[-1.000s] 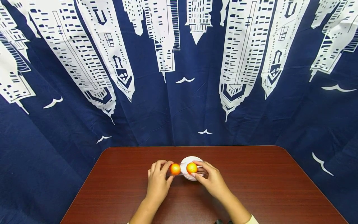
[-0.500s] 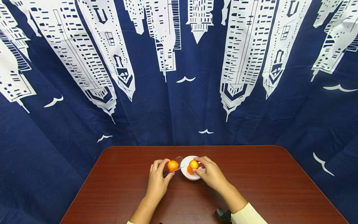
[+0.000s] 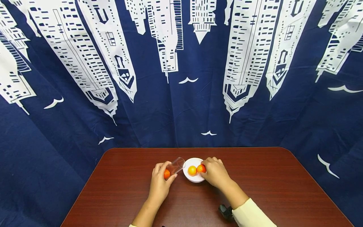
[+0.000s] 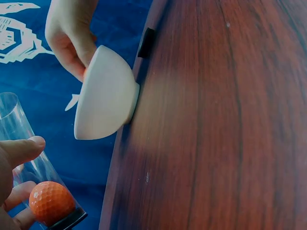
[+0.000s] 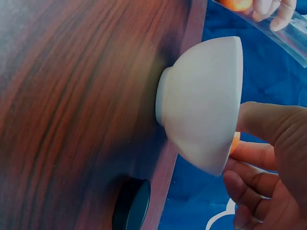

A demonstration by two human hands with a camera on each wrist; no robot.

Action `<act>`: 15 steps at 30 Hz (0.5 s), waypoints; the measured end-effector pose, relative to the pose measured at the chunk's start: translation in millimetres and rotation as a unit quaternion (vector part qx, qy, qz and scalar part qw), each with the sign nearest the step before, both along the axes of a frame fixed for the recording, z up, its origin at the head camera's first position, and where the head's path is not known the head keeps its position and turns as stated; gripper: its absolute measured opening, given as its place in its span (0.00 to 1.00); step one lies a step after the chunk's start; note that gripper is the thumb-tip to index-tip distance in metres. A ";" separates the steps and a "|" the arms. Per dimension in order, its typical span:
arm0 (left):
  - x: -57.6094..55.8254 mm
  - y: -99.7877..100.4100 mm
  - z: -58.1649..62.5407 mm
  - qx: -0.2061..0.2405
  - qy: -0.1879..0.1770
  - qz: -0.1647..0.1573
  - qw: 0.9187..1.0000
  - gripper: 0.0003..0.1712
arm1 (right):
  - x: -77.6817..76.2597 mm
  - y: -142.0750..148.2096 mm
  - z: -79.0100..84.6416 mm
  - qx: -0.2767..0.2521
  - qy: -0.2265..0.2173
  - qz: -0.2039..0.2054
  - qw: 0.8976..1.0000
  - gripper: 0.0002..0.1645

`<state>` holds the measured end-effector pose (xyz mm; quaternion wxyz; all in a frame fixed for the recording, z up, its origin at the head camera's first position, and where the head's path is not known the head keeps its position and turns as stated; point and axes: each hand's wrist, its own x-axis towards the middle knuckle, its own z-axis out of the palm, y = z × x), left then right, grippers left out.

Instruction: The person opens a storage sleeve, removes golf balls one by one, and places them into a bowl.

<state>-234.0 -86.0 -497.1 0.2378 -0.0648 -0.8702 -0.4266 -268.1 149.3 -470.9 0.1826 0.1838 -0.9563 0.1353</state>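
Observation:
My left hand (image 3: 159,183) grips a clear tube (image 3: 178,164), tilted with its mouth up and toward the bowl. An orange golf ball (image 4: 52,203) sits at the tube's lower end, against a black end cap (image 4: 69,220). The white bowl (image 4: 105,96) stands upright on the table just right of the tube. One orange golf ball (image 3: 192,171) lies in the bowl. Beside it, at the bowl's right side, my right hand (image 3: 216,173) holds another orange golf ball (image 3: 201,168) between thumb and fingers. The bowl's wall hides most of that ball in both wrist views.
A round black cap-like piece (image 5: 130,206) rests on the brown table (image 3: 136,160) near the bowl; the right hand hides it in the head view. A black device (image 3: 225,212) is at the right wrist. Behind the table hangs a blue cloth (image 3: 153,126) with white buildings.
My right hand has lowered its golf ball from above the bowl to the bowl's right side. My left hand has tipped the tube mouth-up, and the ball in it has slid to the lower end.

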 end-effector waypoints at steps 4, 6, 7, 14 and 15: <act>0.0 -0.6 -1.2 0.002 0.003 0.001 1.000 0.29 | -0.8 -2.4 1.2 0.021 -0.004 0.003 1.000 0.21; -0.2 -0.6 -1.8 0.003 0.004 0.001 1.000 0.29 | -1.4 -3.6 1.3 0.031 -0.007 0.002 0.999 0.20; -0.3 -0.3 -2.1 0.003 0.006 0.002 1.000 0.29 | -1.7 -4.1 1.4 0.035 -0.009 0.002 0.999 0.19; -0.3 2.2 -3.0 0.004 0.010 -0.001 1.000 0.29 | -4.2 -6.3 1.7 0.064 -0.014 0.002 0.998 0.17; -0.4 2.1 -3.1 0.003 0.011 0.000 1.000 0.29 | -5.0 -6.6 1.2 0.067 -0.014 0.000 0.998 0.18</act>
